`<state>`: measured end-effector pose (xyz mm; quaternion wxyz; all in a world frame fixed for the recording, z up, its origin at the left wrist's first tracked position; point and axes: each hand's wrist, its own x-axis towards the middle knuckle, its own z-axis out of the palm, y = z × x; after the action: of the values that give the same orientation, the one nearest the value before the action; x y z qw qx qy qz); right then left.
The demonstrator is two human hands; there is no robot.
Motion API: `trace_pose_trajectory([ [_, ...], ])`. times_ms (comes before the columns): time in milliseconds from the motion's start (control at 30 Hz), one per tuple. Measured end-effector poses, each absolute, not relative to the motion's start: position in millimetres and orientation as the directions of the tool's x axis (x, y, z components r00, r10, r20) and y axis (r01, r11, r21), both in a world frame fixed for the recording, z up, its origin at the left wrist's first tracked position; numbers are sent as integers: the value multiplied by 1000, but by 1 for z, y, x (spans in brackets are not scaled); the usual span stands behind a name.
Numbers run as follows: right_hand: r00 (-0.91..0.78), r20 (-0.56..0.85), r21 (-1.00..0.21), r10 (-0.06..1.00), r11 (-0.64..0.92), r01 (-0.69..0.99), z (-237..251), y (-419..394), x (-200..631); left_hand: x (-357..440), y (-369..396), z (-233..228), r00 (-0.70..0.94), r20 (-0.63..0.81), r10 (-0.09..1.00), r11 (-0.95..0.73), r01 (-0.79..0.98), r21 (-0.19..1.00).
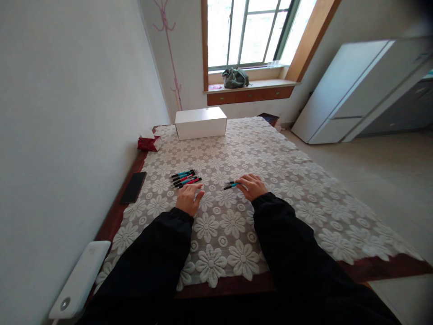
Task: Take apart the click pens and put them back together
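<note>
Several pens [184, 178] in black, blue and red lie side by side on the floral lace tablecloth [216, 271]. Just in front of them is my left hand [189, 200], palm down, thumb apart from the fingers, with nothing visible in it. Its fingertips are at the near edge of the row; whether they touch a pen I cannot tell. To the right, my right hand [251, 186] has its fingers closed on blue-and-black pens [232, 185], whose dark ends point left, low over the cloth. The other ends are hidden under my fingers.
A white box [200, 123] stands at the table's far end. Along the left side are a red tissue pack [149, 142], a black phone [133, 188] and a white power strip [81, 279]. The wall [74, 113] runs close along that side.
</note>
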<state>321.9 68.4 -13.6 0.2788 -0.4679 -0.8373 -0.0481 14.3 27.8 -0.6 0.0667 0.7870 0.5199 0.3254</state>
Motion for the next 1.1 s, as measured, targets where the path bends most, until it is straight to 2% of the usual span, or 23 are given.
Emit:
trace_pose_trajectory([
  [167, -276, 520, -168, 808, 414, 895, -23, 81, 351, 6, 32, -2, 179, 416, 892, -337, 875, 347],
  [333, -346, 458, -109, 819, 438, 892, -29, 84, 349, 2, 35, -7, 138, 341, 930, -248, 921, 302],
  [667, -346, 366, -156, 864, 424, 892, -39, 89, 349, -1, 38, 0, 72, 246, 967, -132, 962, 238],
  [967, -303, 482, -164, 822, 424, 891, -35, 84, 344, -9, 39, -7, 120, 355, 927, -240, 917, 318],
  [1100, -320, 568, -182, 758, 495, 849, -22, 79, 336, -8, 39, -6, 126, 384, 915, -264, 906, 331],
])
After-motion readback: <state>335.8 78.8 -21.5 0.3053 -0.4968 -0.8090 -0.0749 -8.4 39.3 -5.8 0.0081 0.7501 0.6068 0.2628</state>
